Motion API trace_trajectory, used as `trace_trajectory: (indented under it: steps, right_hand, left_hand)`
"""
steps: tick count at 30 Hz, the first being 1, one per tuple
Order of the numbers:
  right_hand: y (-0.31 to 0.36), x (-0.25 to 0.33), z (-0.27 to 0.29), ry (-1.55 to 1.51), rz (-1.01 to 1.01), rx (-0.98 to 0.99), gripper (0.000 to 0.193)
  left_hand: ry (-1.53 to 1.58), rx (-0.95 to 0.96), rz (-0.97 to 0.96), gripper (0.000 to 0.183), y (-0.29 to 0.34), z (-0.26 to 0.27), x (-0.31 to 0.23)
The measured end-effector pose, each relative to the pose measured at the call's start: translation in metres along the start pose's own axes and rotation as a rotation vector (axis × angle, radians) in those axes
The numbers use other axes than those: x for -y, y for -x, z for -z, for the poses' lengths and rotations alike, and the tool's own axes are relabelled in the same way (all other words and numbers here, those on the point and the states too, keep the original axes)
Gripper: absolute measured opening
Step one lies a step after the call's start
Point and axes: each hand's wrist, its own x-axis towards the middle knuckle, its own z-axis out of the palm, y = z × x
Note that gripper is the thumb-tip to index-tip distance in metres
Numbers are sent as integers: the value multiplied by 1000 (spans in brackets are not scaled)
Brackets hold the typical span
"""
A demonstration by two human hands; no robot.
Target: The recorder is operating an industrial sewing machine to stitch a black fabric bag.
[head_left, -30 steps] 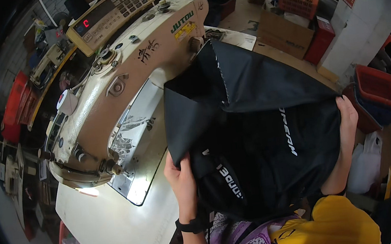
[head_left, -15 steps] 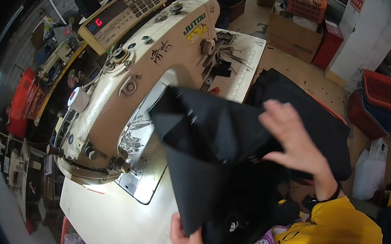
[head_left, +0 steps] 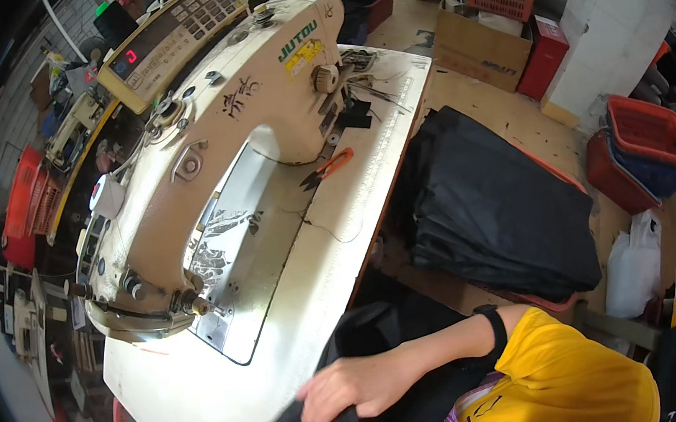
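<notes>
My right hand [head_left: 350, 392] is closed on a piece of black fabric [head_left: 369, 329] at the front edge of the sewing table. Its fingers are curled over a fold, and the cloth hangs over my lap and toward the lower left. My left hand is out of sight. The white tabletop [head_left: 166, 392] lies just beyond the cloth. On it stands an industrial sewing machine [head_left: 212, 112], with its needle area lit. Beyond the machine bed lies a pair of orange-handled thread snips [head_left: 331, 166].
A tall pile of folded black fabric [head_left: 498, 212] sits in a red crate to the right of the table. Farther right are red and blue bins [head_left: 654, 138] and a white plastic bag [head_left: 633, 263]. A cardboard box [head_left: 480, 46] stands on the floor behind.
The black fabric has come down off the table's front toward my lap, uncovering the snips. My right hand has swung left and gripped the cloth. My left hand has left the view.
</notes>
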Motion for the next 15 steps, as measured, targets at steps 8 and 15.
trace_trajectory:
  steps: [8,15]
  right_hand:
    - [-51,-66,3,169,-429,-166,34]
    - [-54,-67,25,890,-423,-60,51]
  left_hand:
    - [-251,-351,-206,21,-41,9,-86]
    - [-497,-350,88,45,-159,-68,-75]
